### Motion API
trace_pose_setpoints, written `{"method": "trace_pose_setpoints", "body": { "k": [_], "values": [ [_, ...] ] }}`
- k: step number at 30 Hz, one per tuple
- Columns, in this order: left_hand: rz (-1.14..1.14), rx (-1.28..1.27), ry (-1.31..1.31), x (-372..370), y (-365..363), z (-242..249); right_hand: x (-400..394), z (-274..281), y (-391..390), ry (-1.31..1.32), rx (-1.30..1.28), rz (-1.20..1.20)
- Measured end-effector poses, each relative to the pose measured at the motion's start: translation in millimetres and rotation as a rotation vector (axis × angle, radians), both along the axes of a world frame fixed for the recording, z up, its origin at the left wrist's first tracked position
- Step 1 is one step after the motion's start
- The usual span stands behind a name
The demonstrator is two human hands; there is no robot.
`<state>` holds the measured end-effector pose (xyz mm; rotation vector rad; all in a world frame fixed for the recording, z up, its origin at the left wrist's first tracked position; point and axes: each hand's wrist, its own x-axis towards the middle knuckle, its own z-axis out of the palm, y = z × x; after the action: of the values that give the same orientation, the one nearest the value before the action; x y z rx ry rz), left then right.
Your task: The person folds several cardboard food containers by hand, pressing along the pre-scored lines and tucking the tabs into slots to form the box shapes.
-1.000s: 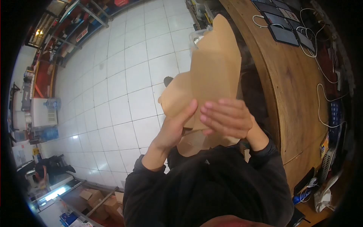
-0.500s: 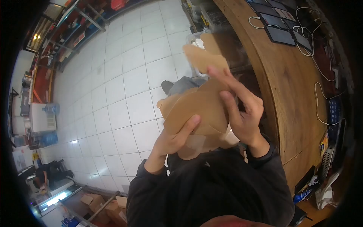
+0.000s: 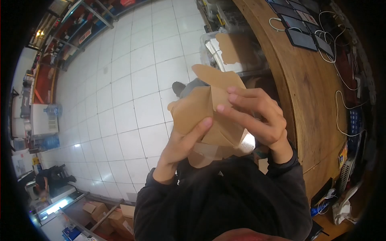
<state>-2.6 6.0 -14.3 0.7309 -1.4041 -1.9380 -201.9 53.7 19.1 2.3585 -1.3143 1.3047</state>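
A partly folded brown kraft paper box is held in front of my chest, its flaps standing at different angles. My left hand grips its left side, the thumb lying over the left panel and the other fingers hidden beneath. At the far right side, my right hand is closed on a raised panel, with fingertips pressed to its surface. The topmost flap sticks up and away from me. Below the right hand, a shiny patch of the lining catches light.
A clear plastic bin with flat cardboard pieces stands beyond the box. On the right runs a wooden table with several phones or tablets and white cables. Open cartons sit at lower left. Another person is at far left.
The right-hand panel has been folded up, creating a crease and opening between it and the left panel. My right hand has shifted down and its fingers now press the panel.
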Motion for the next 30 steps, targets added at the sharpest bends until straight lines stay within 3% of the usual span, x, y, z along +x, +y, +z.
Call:
{"method": "trace_pose_setpoints", "body": {
  "k": [5, 8, 14, 16, 17, 21, 23, 25, 27, 28, 29, 30],
  "values": [
    [-0.036, 0.077, 0.016, 0.9, -4.2, 4.1, 12.4, 1.8, -0.7, -0.141, 0.093, -0.202],
    [-0.042, -0.001, -0.002, 0.8, -2.3, 5.7, 10.8, 6.7, 0.7, -0.121, 0.118, -0.194],
    [0.007, 0.094, -0.071, 2.8, 1.5, 9.4, 2.1, 8.5, -0.1, -0.084, 0.14, -0.01],
    [-0.092, 0.324, 0.059, 5.3, -2.7, 9.0, 1.5, 5.4, -0.4, -0.106, 0.161, -0.004],
    [-0.088, 0.322, 0.061, 6.1, -3.0, 9.7, 1.0, 3.7, -1.2, -0.128, 0.177, -0.004],
    [-0.034, 0.096, -0.003, 10.2, 1.6, 21.7, 9.2, -3.7, 4.1, -0.228, 0.191, 0.036],
    [-0.034, -0.013, -0.047, 11.8, 0.2, 23.6, 10.2, -17.6, 4.9, -0.269, 0.08, 0.059],
    [-0.147, -0.109, -0.174, 16.5, -5.5, 24.4, 8.3, -22.8, 3.8, -0.332, 0.081, 0.116],
    [-0.21, -0.189, -0.228, 15.4, -10.9, 34.4, 14.6, -22.8, 4.2, -0.978, 0.327, 0.182],
    [-0.272, -0.267, -0.277, 14.5, -11.5, 38.1, 25.4, -11.3, 0.7, -1.144, 0.403, 0.221],
    [-0.276, -0.266, -0.276, 16.2, -9.8, 35.8, 21.2, -7.2, -1.3, -1.144, 0.402, 0.217],
    [-0.239, -0.333, -0.276, 18.8, -9.3, 31.3, 14.2, -4.8, -8.6, -0.818, 0.455, 0.233]
  ]
}}
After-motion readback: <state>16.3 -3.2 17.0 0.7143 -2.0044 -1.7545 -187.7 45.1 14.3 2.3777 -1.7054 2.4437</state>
